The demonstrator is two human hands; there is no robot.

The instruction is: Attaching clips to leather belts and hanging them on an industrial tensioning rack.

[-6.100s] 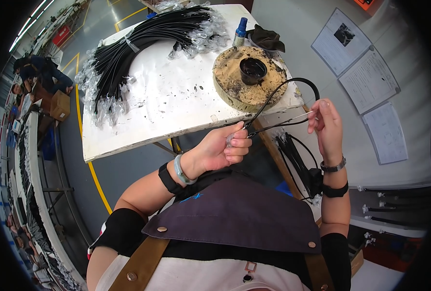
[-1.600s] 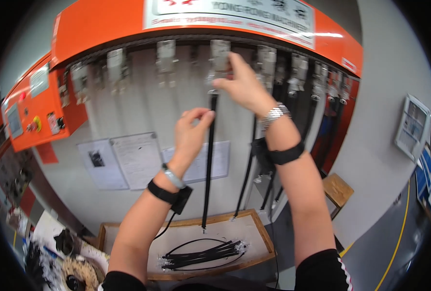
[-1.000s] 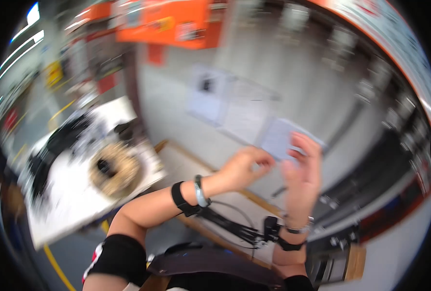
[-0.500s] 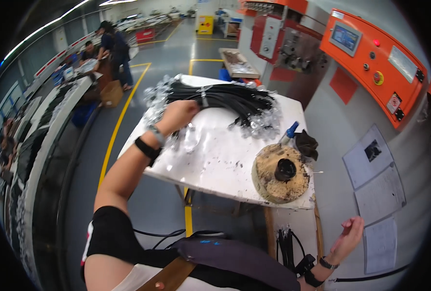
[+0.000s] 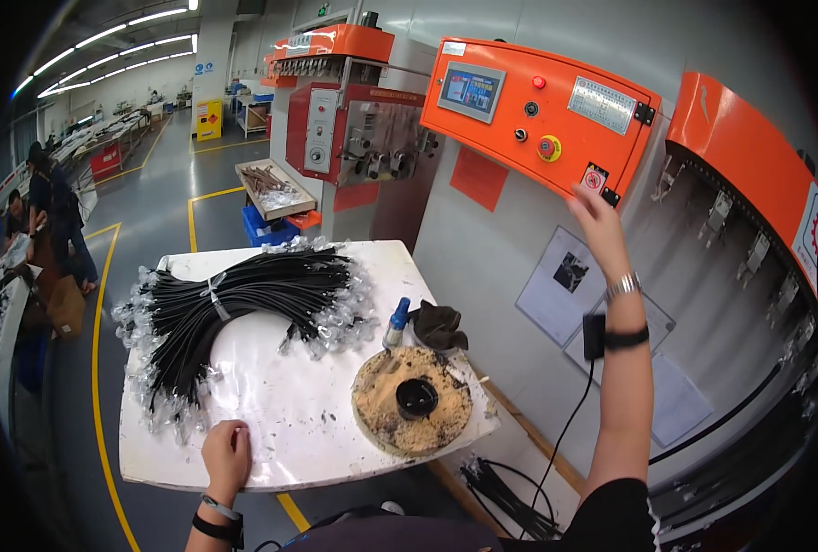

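My left hand point(image 5: 227, 454) rests at the front edge of the white table point(image 5: 280, 432), its fingers curled in with nothing visible in them. Beyond it lies a curved bundle of black cables point(image 5: 243, 294), tied at the middle, with clear plastic covering the ends. My right hand point(image 5: 599, 225) is raised by the lower right corner of an orange control panel point(image 5: 492, 129), fingers stretched upward and holding nothing I can see. Whether the fingertips touch the panel is unclear. A black strap with a cord hangs from my right wrist.
On the table's right stand a round tan-topped block point(image 5: 381, 396) with a black cup point(image 5: 417, 398), a blue-capped bottle point(image 5: 397, 322) and a dark cloth point(image 5: 438, 327). More black cables point(image 5: 501, 497) lie lower right. An orange machine point(image 5: 749, 156) hangs at right. People work far left.
The view has swung to the right. My left hand has come off the cable bundle to the table's front edge. My right hand has risen from low right to the control panel.
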